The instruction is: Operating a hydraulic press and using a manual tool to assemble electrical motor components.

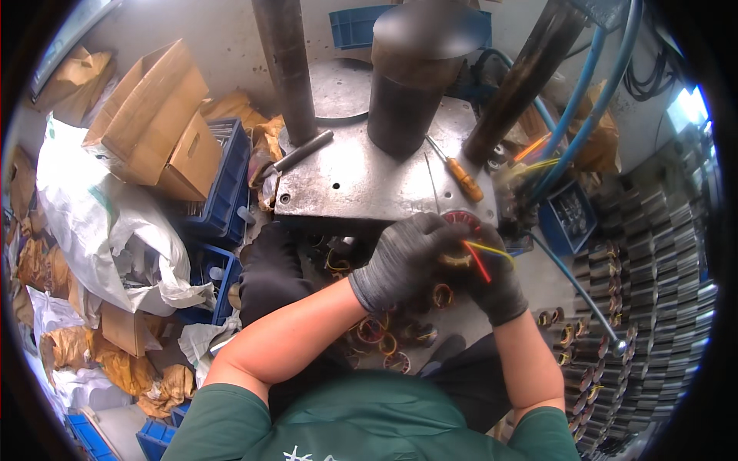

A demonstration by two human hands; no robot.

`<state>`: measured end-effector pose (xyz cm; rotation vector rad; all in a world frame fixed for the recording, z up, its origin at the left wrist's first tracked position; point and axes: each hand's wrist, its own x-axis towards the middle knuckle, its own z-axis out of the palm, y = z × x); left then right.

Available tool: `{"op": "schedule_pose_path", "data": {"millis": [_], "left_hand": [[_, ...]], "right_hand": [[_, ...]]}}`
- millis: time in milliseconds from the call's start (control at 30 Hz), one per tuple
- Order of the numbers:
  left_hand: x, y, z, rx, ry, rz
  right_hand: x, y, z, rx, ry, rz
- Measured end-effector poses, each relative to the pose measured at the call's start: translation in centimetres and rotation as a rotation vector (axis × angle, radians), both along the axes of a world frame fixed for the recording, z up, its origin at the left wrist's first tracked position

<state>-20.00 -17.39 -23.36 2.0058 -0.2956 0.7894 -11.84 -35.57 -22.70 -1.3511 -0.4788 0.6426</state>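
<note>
Both gloved hands are closed around a motor stator (pixel 461 220) just off the front edge of the press's steel plate. Red shows along its upper rim, copper winding lower down, and red and yellow lead wires stick out toward the right. My left hand (pixel 406 257), in a grey knit glove, grips it from the left with the fingers over its top. On its other side my right hand (pixel 498 286) is wrapped around it, fingers partly hidden and blurred. A screwdriver (pixel 463 179) with an orange-brown handle lies on the steel plate (pixel 361 188) beyond them.
A thick press ram (pixel 407 100) stands between two columns; a metal bar (pixel 304 152) lies left. Several wound stators (pixel 370 330) sit on the floor below. Stacked metal cores (pixel 653 276) fill the right. Blue crates (pixel 229 180), a cardboard box (pixel 154 115) and a white sack (pixel 100 215) stand left.
</note>
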Motion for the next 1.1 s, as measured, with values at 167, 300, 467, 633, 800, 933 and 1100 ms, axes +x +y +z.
{"op": "schedule_pose_path", "data": {"millis": [167,300,467,633,800,933,1100], "left_hand": [[0.8,0.3,0.1,0.281,-0.099,0.05],[0.6,-0.1,0.6,0.345,-0.073,0.061],[0.6,-0.3,0.2,-0.202,0.201,0.247],[1.2,1.0,-0.8,-0.439,0.448,-0.138],[1.1,1.3,1.0,-0.22,0.534,-0.004],[1.4,1.5,0.4,-0.214,0.537,0.022],[1.6,1.8,1.2,-0.112,0.568,0.037]], "right_hand": [[-0.3,0.1,2.2,0.029,0.126,0.048],[-0.9,0.3,2.4,0.074,0.202,0.031],[-1.2,0.9,2.5,0.042,0.312,-0.018],[-1.5,0.9,2.2,-0.021,0.205,-0.043],[-1.7,0.8,1.6,-0.008,0.04,-0.018],[-1.6,0.9,0.9,-0.051,0.026,-0.029],[-1.9,0.8,0.5,-0.085,-0.025,-0.065]]}}
